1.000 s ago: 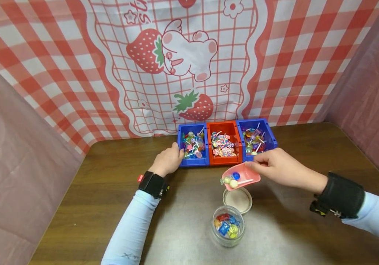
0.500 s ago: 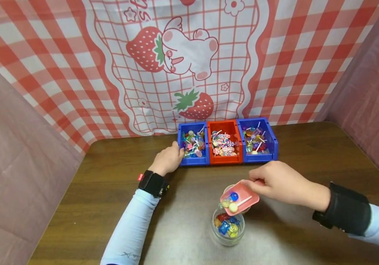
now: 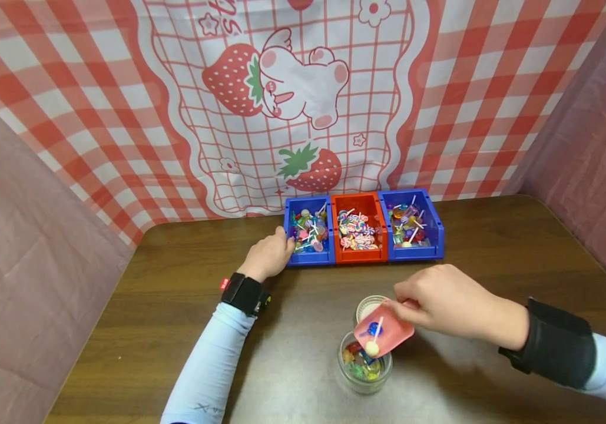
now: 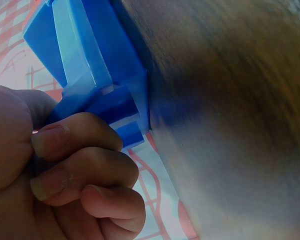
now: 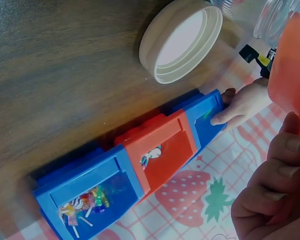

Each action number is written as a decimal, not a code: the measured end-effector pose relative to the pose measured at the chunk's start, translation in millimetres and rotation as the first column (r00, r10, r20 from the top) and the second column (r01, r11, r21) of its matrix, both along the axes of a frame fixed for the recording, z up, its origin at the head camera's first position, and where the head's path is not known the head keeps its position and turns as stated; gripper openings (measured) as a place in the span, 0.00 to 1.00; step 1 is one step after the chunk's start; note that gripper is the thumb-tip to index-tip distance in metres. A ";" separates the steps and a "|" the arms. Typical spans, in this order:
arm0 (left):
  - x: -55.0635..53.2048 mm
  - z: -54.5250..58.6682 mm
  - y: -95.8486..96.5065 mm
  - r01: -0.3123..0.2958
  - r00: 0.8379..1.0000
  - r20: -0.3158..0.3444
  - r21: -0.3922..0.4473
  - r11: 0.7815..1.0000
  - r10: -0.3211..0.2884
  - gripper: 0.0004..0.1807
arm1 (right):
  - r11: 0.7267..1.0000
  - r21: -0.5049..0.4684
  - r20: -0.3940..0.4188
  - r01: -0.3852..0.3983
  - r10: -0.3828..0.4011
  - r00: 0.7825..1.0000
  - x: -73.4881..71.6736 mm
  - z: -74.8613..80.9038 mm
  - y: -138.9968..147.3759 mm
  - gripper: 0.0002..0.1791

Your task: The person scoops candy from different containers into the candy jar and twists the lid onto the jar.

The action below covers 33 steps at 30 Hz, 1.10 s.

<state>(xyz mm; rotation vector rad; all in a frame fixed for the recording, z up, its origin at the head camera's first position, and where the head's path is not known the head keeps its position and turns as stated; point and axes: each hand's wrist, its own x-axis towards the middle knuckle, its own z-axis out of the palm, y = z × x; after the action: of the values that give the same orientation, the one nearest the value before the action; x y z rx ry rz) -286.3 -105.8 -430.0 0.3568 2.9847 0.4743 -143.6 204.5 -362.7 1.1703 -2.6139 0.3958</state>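
My right hand (image 3: 443, 300) pinches a pink scoop (image 3: 397, 331), tilted with its lip over the glass jar (image 3: 362, 384). A blue candy (image 3: 375, 328) and a pale lollipop (image 3: 372, 348) lie near the scoop's lip. Colourful wrapped candies (image 3: 357, 371) show inside the jar, partly hidden by the scoop. My left hand (image 3: 268, 256) grips the outer side of the left blue bin (image 3: 310, 258). In the left wrist view, curled fingers (image 4: 97, 172) lie against that bin's corner.
A red bin (image 3: 361, 256) of striped lollipops stands between the left blue bin and another blue bin (image 3: 416, 253), both holding mixed candies. Behind the jar, a cream lid (image 3: 368, 306) lies inside-up, partly under the scoop in view. A checked cloth (image 3: 451, 118) hangs behind the table.
The right hand has brought the scoop toward me from the bins to over the jar and tipped it. A wrapped pale-green candy has left the scoop. The left hand stays at its bin.
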 end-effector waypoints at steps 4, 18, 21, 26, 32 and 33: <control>-0.4 -0.2 -0.3 0.003 1.000 0.003 0.000 1.000 -0.003 0.23 | 1.000 -0.009 -0.029 -0.018 0.017 0.999 1.5 0.0 -0.6 0.26; 0.5 0.5 -0.6 0.004 1.000 0.003 0.009 1.000 -0.004 0.22 | 1.000 -0.017 -0.051 -0.024 0.023 0.998 3.9 -0.6 0.1 0.26; 0.5 0.8 -0.1 0.004 1.000 0.005 0.010 1.000 -0.004 0.22 | 1.000 -0.017 -0.059 -0.026 0.025 0.998 3.7 -0.6 0.5 0.26; 0.4 1.1 0.2 0.005 1.000 0.007 0.007 1.000 -0.005 0.23 | 1.000 -0.012 -0.064 -0.016 0.015 0.998 3.1 1.0 2.1 0.26; 0.4 1.2 -0.7 0.005 1.000 0.004 0.008 1.000 -0.005 0.22 | 1.000 -0.008 -0.085 -0.002 0.002 0.996 -0.1 2.9 5.3 0.26; 0.4 1.3 -0.9 0.005 1.000 0.004 0.008 1.000 -0.005 0.22 | 1.000 -0.005 -0.084 0.004 -0.005 0.996 -1.3 3.6 6.2 0.26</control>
<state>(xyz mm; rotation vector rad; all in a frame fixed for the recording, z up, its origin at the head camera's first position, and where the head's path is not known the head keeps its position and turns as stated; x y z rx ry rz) -285.9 -106.7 -428.7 0.3637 2.9784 0.4860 -144.9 210.8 -359.1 1.1537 -2.5414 0.3440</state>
